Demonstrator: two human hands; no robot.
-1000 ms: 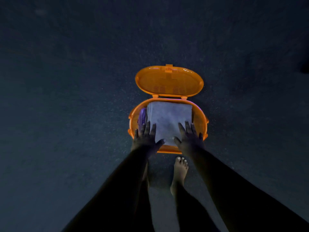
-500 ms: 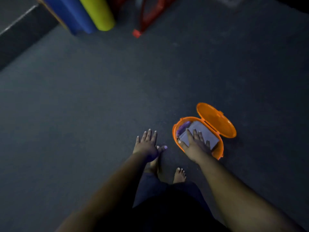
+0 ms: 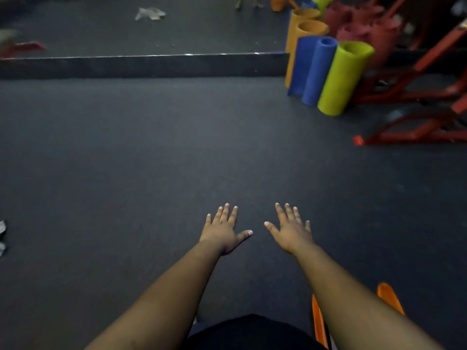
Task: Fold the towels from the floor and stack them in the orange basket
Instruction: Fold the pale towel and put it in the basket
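Note:
My left hand [image 3: 223, 229] and my right hand [image 3: 290, 229] are stretched out side by side over the dark floor, palms down, fingers spread, holding nothing. The orange basket [image 3: 319, 322] shows only as slivers of rim and lid [image 3: 390, 298] at the bottom right, mostly hidden behind my right forearm. Its contents are out of sight. A crumpled pale towel [image 3: 150, 13] lies far off beyond the ledge at the top left. Another pale piece of cloth [image 3: 2, 237] sits at the left edge of the floor.
A raised dark ledge [image 3: 141, 66] crosses the far floor. Rolled mats, orange [image 3: 300, 34], blue [image 3: 316, 72] and green [image 3: 341, 79], stand at the upper right beside a red metal frame [image 3: 417, 122]. A red object [image 3: 22, 48] lies blurred at the upper left.
Both hands have left the basket and the folded towel and now reach forward over bare floor. The view has swung up and away, so the basket has dropped to the bottom right.

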